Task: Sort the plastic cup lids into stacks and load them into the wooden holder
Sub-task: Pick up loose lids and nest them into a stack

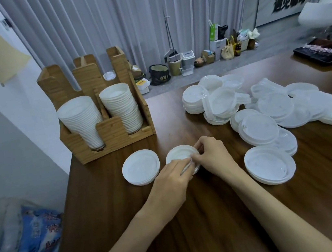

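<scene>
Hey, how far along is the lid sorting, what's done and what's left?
Done: two tall stacks stand in the front slots of the wooden holder. In hand: left hand and right hand grip a small stack, beside another short stack. Left: the big loose pile at right is unsorted.

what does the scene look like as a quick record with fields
left grip: pinches the near edge of the small lid stack
right grip: pinches the same stack's right edge
neighbour stack: lies beside it on the left
wooden holder: far left of the table, both front slots hold tall lid stacks
loose lids: unsorted heap on the right
</scene>
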